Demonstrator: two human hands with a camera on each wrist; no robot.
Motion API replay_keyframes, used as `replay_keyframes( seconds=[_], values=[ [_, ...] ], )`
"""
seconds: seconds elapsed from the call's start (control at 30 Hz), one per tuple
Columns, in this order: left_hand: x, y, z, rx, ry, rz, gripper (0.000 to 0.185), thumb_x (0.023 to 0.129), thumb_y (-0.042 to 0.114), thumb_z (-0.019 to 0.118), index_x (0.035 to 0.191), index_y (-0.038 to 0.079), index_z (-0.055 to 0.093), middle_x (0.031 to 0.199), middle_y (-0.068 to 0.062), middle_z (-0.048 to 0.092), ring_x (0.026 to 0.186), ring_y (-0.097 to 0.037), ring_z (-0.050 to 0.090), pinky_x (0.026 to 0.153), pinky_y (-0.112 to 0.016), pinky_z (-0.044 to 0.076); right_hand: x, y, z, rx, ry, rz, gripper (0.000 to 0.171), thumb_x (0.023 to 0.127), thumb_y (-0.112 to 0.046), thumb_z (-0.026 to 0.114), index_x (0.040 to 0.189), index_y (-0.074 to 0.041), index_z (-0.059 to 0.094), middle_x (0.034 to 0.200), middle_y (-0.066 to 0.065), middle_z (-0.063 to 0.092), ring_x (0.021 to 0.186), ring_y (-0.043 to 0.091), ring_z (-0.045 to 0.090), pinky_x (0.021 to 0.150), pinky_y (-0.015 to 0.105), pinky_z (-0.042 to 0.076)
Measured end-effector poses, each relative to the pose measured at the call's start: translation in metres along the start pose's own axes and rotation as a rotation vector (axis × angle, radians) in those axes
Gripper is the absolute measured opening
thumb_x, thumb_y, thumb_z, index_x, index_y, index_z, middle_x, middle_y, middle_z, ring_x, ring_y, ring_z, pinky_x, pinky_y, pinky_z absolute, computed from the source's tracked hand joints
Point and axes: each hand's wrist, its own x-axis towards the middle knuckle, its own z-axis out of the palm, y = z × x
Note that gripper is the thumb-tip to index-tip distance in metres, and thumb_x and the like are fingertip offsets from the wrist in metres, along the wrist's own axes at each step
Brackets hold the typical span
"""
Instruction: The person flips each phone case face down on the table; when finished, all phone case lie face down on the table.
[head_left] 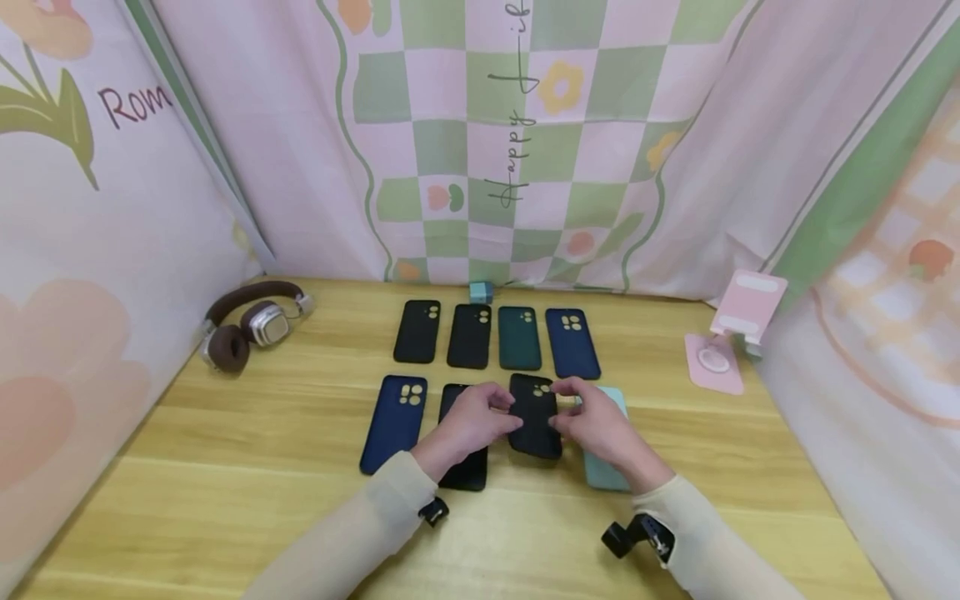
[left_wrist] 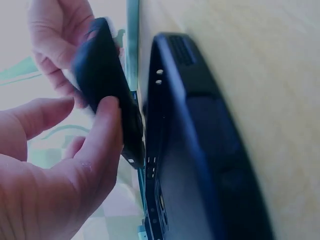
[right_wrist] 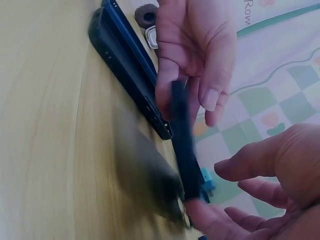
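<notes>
Both hands hold one black phone case (head_left: pixel 534 414) just above the wooden table (head_left: pixel 225 467). My left hand (head_left: pixel 504 414) pinches its left edge and my right hand (head_left: pixel 566 408) its right edge. In the left wrist view the case (left_wrist: pixel 107 95) sits tilted between my left thumb (left_wrist: pixel 100 145) and the right hand's fingers (left_wrist: pixel 52 40). The right wrist view shows it edge-on (right_wrist: pixel 184 145). Another black case (head_left: pixel 465 471) lies under my left wrist and a teal case (head_left: pixel 606 477) under my right hand.
A blue case (head_left: pixel 395 421) lies left of my hands. Behind is a row of two black (head_left: pixel 417 331), one dark green (head_left: pixel 520 337) and one blue case (head_left: pixel 572 342). Brown headphones (head_left: pixel 251 325) sit back left, a pink phone stand (head_left: pixel 731 333) back right. Patterned cloth walls surround the table.
</notes>
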Motion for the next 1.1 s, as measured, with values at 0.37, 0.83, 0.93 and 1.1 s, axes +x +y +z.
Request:
replay_keyframes(
  seconds=[0.37, 0.83, 0.93, 1.1],
  values=[
    [-0.003, -0.008, 0.006, 0.052, 0.063, 0.039, 0.043, 0.083, 0.01, 0.077, 0.124, 0.012, 0.062, 0.135, -0.006, 0.057, 0.098, -0.018, 0.061, 0.084, -0.037, 0.051, -0.003, -0.001, 0.005, 0.064, 0.026, -0.026, 0.047, 0.086, -0.004, 0.069, 0.131, -0.001, 0.054, 0.136, 0.019, 0.052, 0.103, 0.027, 0.064, 0.076, 0.036, 0.056],
    [-0.012, 0.007, 0.005, -0.086, -0.031, 0.13, 0.058, 0.087, 0.01, 0.074, 0.137, 0.022, 0.048, 0.135, -0.001, 0.05, 0.091, -0.015, 0.064, 0.074, -0.035, 0.054, 0.003, -0.013, 0.003, 0.177, 0.039, -0.087, 0.039, 0.1, -0.015, 0.057, 0.135, -0.001, 0.048, 0.139, 0.022, 0.045, 0.098, 0.029, 0.066, 0.078, 0.044, 0.057],
    [-0.012, 0.009, 0.004, -0.078, -0.039, 0.164, 0.058, 0.088, 0.011, 0.073, 0.137, 0.024, 0.046, 0.137, 0.0, 0.048, 0.098, -0.016, 0.062, 0.075, -0.035, 0.054, 0.006, -0.016, 0.001, 0.217, 0.037, -0.102, 0.042, 0.102, -0.02, 0.053, 0.14, -0.005, 0.043, 0.14, 0.023, 0.043, 0.105, 0.034, 0.062, 0.077, 0.047, 0.057],
    [-0.014, 0.014, 0.003, -0.06, -0.074, 0.237, 0.054, 0.088, 0.013, 0.073, 0.135, 0.024, 0.049, 0.14, 0.002, 0.048, 0.108, -0.018, 0.058, 0.076, -0.033, 0.054, 0.009, -0.02, -0.001, 0.304, 0.024, -0.137, 0.045, 0.106, -0.026, 0.046, 0.148, -0.015, 0.034, 0.14, 0.023, 0.04, 0.116, 0.042, 0.053, 0.077, 0.054, 0.055]
  ],
)
